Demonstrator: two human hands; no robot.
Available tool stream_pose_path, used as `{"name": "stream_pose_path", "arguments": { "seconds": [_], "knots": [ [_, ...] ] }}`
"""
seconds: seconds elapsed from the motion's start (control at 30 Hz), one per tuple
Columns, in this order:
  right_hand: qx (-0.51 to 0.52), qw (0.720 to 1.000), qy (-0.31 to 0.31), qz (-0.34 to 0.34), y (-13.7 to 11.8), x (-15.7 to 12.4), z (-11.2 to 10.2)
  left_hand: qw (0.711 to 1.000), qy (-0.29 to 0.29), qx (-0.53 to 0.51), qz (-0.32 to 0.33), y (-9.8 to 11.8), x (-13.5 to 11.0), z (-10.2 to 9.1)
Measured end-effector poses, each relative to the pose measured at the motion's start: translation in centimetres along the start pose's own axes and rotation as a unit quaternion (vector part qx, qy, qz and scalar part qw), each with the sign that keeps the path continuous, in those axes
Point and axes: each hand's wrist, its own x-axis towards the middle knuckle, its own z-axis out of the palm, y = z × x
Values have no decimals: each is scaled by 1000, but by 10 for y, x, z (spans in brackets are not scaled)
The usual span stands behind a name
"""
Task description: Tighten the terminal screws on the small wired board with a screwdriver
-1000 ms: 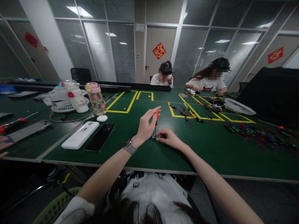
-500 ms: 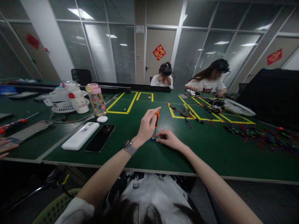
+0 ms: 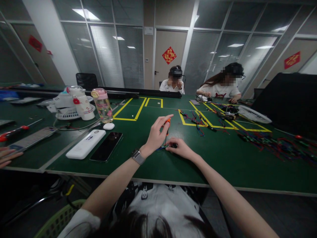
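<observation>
While pinching the small green circuit board with blue wire [image 3: 163,147] in the narrowed fingers of the right hand [image 3: 181,148], press it flat to the dark green tabletop [image 3: 223,165], firmly enough, probably, to stop any twist. With the left hand [image 3: 156,133] curled around the slim screwdriver with orange-and-black handle [image 3: 168,121], push best straight along the shaft, never sideways. Note its long axis: nearly upright, top leaning slightly rightward, tip pointing down at the board just left of the right fingers. Read the board's long axis as running sideways, though partly covered. Well left of the left hand, see the flat black glass-faced phone [image 3: 106,146]; beyond the right hand, loose red-and-blue wire bundles [image 3: 198,121].
</observation>
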Motion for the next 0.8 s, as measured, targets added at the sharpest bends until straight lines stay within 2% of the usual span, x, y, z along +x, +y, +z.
{"name": "stream_pose_path", "arguments": {
  "seconds": [0.1,0.3,0.63,0.8],
  "knots": [
    [2,1000,-1,1,0,0,0,1000,-1,-11,0,-3,0,2],
    [2,1000,0,3,1,0,1,998,46,36,22,-3,1,1],
    [2,1000,0,0,1,0,1,1000,1,-27,4,-1,-1,0],
    [0,1000,1,0,2,0,1,999,35,4,15,1,1,-1]
  ]
}}
